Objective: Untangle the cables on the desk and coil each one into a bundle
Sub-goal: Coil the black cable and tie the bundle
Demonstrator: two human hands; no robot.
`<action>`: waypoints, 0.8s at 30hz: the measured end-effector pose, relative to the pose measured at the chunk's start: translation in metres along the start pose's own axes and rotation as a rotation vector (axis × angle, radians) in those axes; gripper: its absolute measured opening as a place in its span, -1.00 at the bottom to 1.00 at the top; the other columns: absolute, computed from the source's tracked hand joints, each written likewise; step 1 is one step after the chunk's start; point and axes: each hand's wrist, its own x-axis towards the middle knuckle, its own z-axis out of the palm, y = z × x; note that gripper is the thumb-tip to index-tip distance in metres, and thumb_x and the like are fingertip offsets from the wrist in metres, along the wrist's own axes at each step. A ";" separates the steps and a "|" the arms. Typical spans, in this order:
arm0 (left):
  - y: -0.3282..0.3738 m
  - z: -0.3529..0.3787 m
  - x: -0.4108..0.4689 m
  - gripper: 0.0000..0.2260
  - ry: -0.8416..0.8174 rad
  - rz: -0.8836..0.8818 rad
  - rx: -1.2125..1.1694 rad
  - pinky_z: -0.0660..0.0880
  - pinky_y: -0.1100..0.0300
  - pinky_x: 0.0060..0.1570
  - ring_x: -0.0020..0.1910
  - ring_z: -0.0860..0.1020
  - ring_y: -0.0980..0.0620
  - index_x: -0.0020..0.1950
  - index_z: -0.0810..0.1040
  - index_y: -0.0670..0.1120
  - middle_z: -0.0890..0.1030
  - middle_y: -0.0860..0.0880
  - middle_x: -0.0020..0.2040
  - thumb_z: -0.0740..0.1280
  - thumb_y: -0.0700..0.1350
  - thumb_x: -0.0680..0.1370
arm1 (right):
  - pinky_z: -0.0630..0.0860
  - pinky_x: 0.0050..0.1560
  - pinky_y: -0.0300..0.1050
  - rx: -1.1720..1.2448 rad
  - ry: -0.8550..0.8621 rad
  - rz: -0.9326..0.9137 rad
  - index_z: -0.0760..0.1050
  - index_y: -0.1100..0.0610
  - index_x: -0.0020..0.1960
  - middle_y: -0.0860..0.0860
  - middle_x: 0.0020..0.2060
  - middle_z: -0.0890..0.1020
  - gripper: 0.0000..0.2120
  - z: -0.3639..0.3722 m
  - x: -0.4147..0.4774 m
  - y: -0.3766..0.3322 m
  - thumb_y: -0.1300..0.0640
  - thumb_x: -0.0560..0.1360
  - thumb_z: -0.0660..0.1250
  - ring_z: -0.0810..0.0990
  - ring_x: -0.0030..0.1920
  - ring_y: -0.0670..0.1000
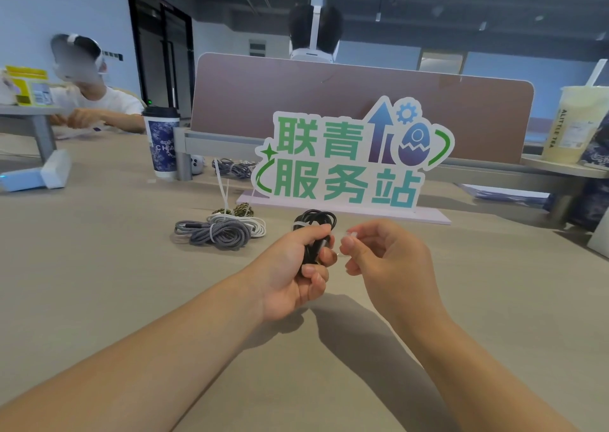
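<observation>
My left hand (296, 267) grips a coiled black cable (314, 224) above the desk, its loops sticking up past my fingers with a white tie around them. My right hand (379, 253) pinches the small white end of that tie (352, 234) just right of the bundle. On the desk to the left lie a grey braided cable bundle (214, 232), a white cable bundle (250, 225) and a dark-and-yellow braided one (242, 209), each coiled. Another grey bundle (234, 168) lies farther back.
A green-lettered sign (352, 155) stands on its base right behind my hands. A blue paper cup (163, 141) and a brown desk divider (329, 95) are at the back, a drink cup (573, 125) at the far right. A person sits at the far left.
</observation>
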 end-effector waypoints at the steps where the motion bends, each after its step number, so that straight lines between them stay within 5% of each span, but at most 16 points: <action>1: 0.000 0.000 0.000 -0.83 0.002 0.005 0.016 0.29 0.39 -0.68 -0.60 0.19 0.20 -0.21 0.44 -0.04 0.39 0.06 -0.43 0.28 -0.02 0.54 | 0.56 -0.30 -0.23 -0.002 0.002 0.000 0.54 0.04 -0.19 -0.03 -0.36 0.64 -0.91 0.000 0.000 0.000 0.19 0.46 0.39 0.56 -0.45 -0.11; 8: -0.006 0.004 -0.003 -0.83 0.001 0.038 0.180 0.26 0.39 -0.64 -0.56 0.17 0.20 -0.18 0.50 -0.03 0.37 0.07 -0.42 0.26 0.00 0.56 | 0.45 -0.38 -0.40 0.002 -0.064 0.047 0.58 0.06 -0.21 -0.04 -0.37 0.64 -0.89 -0.001 -0.001 -0.001 0.23 0.44 0.42 0.53 -0.45 -0.17; 14: -0.007 0.007 -0.006 -0.84 0.023 0.100 0.179 0.24 0.38 -0.61 -0.55 0.17 0.18 -0.17 0.55 -0.04 0.38 0.08 -0.42 0.30 0.00 0.54 | 0.56 -0.33 -0.22 0.124 0.020 0.119 0.53 0.11 -0.19 0.02 -0.39 0.64 -0.89 -0.001 -0.003 -0.004 0.20 0.40 0.47 0.58 -0.44 -0.09; 19: -0.008 0.006 -0.007 -0.81 0.001 0.114 0.181 0.26 0.37 -0.59 -0.52 0.17 0.18 0.06 0.59 -0.07 0.38 0.08 -0.40 0.32 0.00 0.53 | 0.57 -0.22 -0.17 0.143 -0.003 0.174 0.57 0.10 -0.18 0.04 -0.38 0.68 -0.90 -0.001 -0.004 -0.005 0.15 0.38 0.49 0.66 -0.33 -0.03; 24: -0.009 0.005 -0.008 -0.83 -0.044 0.054 0.166 0.26 0.39 -0.60 -0.50 0.15 0.18 -0.19 0.64 -0.01 0.37 0.07 -0.40 0.33 0.02 0.52 | 0.59 -0.17 -0.14 0.163 -0.026 0.137 0.60 0.09 -0.20 0.06 -0.34 0.68 -0.93 -0.002 -0.005 -0.004 0.22 0.39 0.47 0.68 -0.27 0.04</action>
